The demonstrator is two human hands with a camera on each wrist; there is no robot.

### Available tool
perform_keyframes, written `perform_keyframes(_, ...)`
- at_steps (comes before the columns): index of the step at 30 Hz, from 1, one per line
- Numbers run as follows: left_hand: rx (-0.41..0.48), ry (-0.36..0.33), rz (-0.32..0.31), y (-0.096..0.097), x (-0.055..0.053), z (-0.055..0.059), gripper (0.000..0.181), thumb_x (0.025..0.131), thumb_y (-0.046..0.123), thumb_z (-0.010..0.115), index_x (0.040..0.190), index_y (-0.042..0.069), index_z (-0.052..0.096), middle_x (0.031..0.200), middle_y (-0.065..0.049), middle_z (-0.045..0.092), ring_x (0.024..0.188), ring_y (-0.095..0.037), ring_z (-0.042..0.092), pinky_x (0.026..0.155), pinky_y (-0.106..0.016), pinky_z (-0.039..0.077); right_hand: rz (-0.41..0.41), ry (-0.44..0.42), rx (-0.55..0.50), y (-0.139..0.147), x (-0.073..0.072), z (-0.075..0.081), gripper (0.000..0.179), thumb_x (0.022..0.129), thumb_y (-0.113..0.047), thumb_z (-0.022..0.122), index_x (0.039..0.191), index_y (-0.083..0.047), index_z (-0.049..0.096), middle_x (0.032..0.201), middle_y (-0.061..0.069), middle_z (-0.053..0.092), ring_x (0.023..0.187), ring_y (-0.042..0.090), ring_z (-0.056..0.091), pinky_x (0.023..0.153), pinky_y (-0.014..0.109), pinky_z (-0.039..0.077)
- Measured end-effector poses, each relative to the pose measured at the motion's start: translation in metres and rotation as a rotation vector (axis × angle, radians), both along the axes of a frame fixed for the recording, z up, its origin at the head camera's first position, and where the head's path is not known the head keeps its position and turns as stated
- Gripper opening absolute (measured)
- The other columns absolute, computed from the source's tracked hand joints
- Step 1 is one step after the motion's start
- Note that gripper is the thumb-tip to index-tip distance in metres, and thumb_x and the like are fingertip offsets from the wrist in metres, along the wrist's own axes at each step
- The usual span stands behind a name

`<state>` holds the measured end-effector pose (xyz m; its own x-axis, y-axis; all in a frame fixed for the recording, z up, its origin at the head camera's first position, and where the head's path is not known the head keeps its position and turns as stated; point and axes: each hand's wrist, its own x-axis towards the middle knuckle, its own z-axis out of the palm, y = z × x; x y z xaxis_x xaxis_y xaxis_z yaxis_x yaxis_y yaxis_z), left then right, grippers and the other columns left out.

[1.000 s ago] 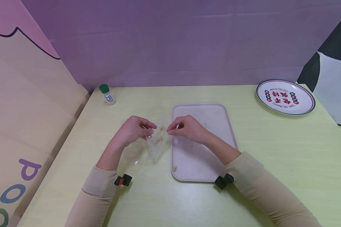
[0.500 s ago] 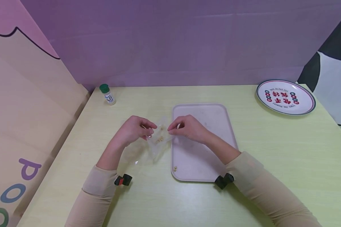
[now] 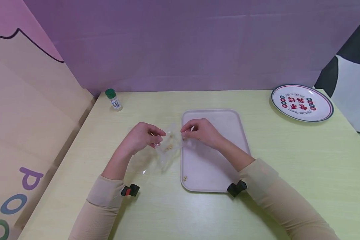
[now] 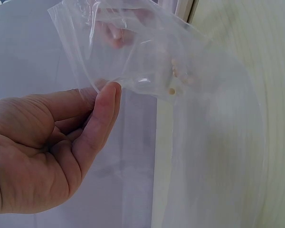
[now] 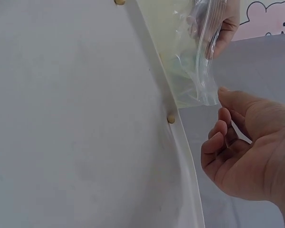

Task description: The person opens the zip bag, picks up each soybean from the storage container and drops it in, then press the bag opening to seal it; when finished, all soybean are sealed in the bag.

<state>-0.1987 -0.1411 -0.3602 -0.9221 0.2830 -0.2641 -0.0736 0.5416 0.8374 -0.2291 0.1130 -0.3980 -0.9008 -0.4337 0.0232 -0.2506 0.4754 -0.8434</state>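
Observation:
A clear zip-top plastic bag (image 3: 162,158) with several small yellowish beans (image 3: 169,146) inside hangs between the hands at the tray's left side. My left hand (image 3: 144,136) pinches its top part between thumb and fingers; the left wrist view shows this grip on the bag (image 4: 142,52). My right hand (image 3: 202,133) has thumb and forefinger brought together at the bag's right end. In the right wrist view the thumb of that hand (image 5: 256,142) meets or nearly meets the end of the zip strip (image 5: 206,61); whether it grips the plastic is unclear.
A pale tray (image 3: 216,176) lies under the right hand, with a couple of loose beans (image 3: 184,178) near its front left corner and another bean (image 5: 171,119) along the left edge. A green-capped jar (image 3: 113,100) stands back left; an oval plate (image 3: 301,103) lies back right.
My right hand has shifted slightly right and away from me, over the tray, leaving a bean by the tray's edge in sight. The left hand and the bag stay almost still.

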Motion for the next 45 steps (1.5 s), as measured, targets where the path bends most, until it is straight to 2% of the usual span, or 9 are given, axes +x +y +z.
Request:
perform_keyframes(6, 0.004, -0.004, -0.003, 0.0, -0.001, 0.0, 0.024, 0.093, 0.002, 0.071, 0.117, -0.002, 0.073, 0.099, -0.012, 0.069, 0.089, -0.028, 0.068, 0.083, -0.044, 0.059, -0.007, -0.012, 0.018, 0.003, -0.004, -0.002, 0.011, 0.091, -0.013, 0.076, 0.101, -0.009, 0.078, 0.087, 0.001, 0.066, 0.075, 0.022, 0.054, 0.062, 0.029, 0.044)
perform_keyframes(12, 0.012, 0.001, -0.011, 0.0, -0.002, 0.0, 0.024, 0.094, 0.002, 0.07, 0.117, -0.003, 0.072, 0.099, -0.012, 0.068, 0.086, -0.024, 0.067, 0.081, -0.041, 0.06, 0.003, -0.06, 0.061, 0.005, -0.007, -0.006, 0.009, 0.09, -0.012, 0.077, 0.099, -0.01, 0.079, 0.088, 0.002, 0.069, 0.077, 0.022, 0.054, 0.066, 0.03, 0.045)
perform_keyframes(18, 0.012, -0.009, -0.002, 0.001, -0.001, 0.0, 0.024, 0.094, 0.001, 0.07, 0.117, -0.003, 0.072, 0.099, -0.012, 0.068, 0.085, -0.023, 0.067, 0.084, -0.043, 0.059, 0.01, -0.103, 0.074, 0.006, -0.01, -0.01, 0.01, 0.089, -0.013, 0.079, 0.098, -0.009, 0.079, 0.092, 0.003, 0.071, 0.079, 0.022, 0.054, 0.068, 0.03, 0.046)
perform_keyframes(30, 0.009, -0.001, -0.009, 0.001, -0.001, -0.001, 0.024, 0.094, 0.002, 0.07, 0.117, -0.003, 0.073, 0.098, -0.012, 0.068, 0.084, -0.023, 0.067, 0.082, -0.042, 0.06, 0.06, -0.052, 0.154, 0.005, -0.015, -0.018, 0.011, 0.088, -0.007, 0.078, 0.099, -0.009, 0.08, 0.09, 0.0, 0.071, 0.085, 0.019, 0.059, 0.079, 0.03, 0.049)
perform_keyframes(45, 0.009, 0.0, -0.005, 0.001, 0.0, -0.001, 0.024, 0.094, 0.002, 0.07, 0.117, -0.002, 0.073, 0.098, -0.012, 0.068, 0.083, -0.023, 0.067, 0.083, -0.044, 0.059, 0.087, -0.036, 0.222, 0.001, -0.016, -0.019, 0.009, 0.088, -0.007, 0.078, 0.097, -0.011, 0.079, 0.088, 0.0, 0.07, 0.084, 0.018, 0.059, 0.079, 0.031, 0.049)
